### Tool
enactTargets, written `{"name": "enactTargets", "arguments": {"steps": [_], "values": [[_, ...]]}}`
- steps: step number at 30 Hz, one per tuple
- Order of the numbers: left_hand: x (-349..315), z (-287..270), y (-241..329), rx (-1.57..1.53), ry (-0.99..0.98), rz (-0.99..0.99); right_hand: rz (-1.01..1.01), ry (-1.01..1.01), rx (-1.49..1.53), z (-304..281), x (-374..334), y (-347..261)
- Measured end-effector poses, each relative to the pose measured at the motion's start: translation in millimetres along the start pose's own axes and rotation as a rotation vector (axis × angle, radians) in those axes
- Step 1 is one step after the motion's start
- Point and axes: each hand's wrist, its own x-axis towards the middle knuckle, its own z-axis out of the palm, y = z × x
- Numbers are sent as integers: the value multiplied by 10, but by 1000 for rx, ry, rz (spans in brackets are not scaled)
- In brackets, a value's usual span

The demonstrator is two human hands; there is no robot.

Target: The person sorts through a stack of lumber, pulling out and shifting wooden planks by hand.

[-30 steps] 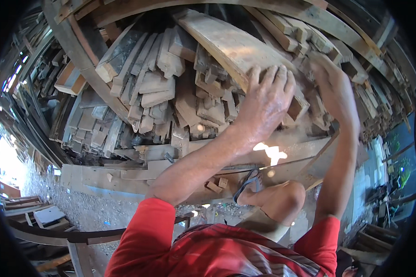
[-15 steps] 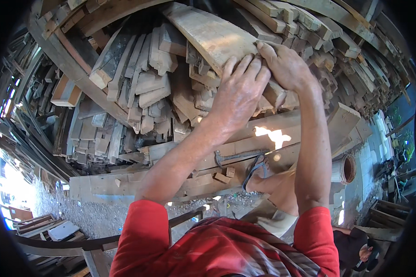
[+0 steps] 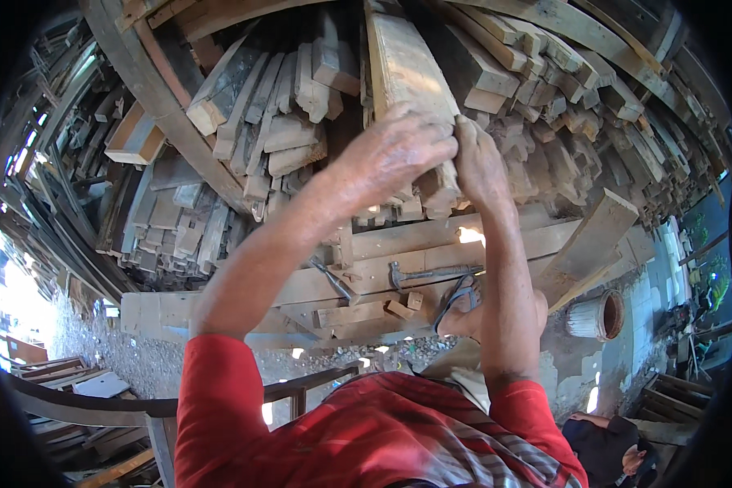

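A wide, pale wooden plank lies on top of the stacked timber and points away from me. Over its near part my left hand is closed, the fingers curled down on the wood. My right hand grips the plank's right edge, thumb uppermost. The two hands nearly meet, and they hide part of the plank's near end. Below them, a claw hammer rests on a long board, with a dark pointed tool to its left.
Stacked timber rises left of the plank, with more lumber to the right. Small wood blocks lie near my sandalled foot. A white bucket stands right. Another person is at lower right.
The plank has swung from slanting far left to pointing almost straight away from me. Both hands have shifted with it, and my left hand now bends more across the wood.
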Motion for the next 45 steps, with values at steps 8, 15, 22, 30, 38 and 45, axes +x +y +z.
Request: {"name": "enactTargets", "arguments": {"steps": [8, 15, 22, 30, 38, 45], "values": [[108, 12, -43, 102, 6, -6, -3, 105, -41, -216, -175, -302], [379, 571, 76, -300, 107, -83, -706, 471, -229, -2, -425, 40], [155, 190, 46, -51, 44, -263, -704, 571, 124, 120, -134, 472], [-1548, -156, -1801, 511, 65, -1036, -613, 444, 209, 537, 845, 493], [-2291, -61, -2830, 635, -151, -1290, -490, 177, -78, 914, 2372, 496], [-2025, 180, -2561, 685, -256, -1289, -437, 98, -223, 1171, 2346, 858]]}}
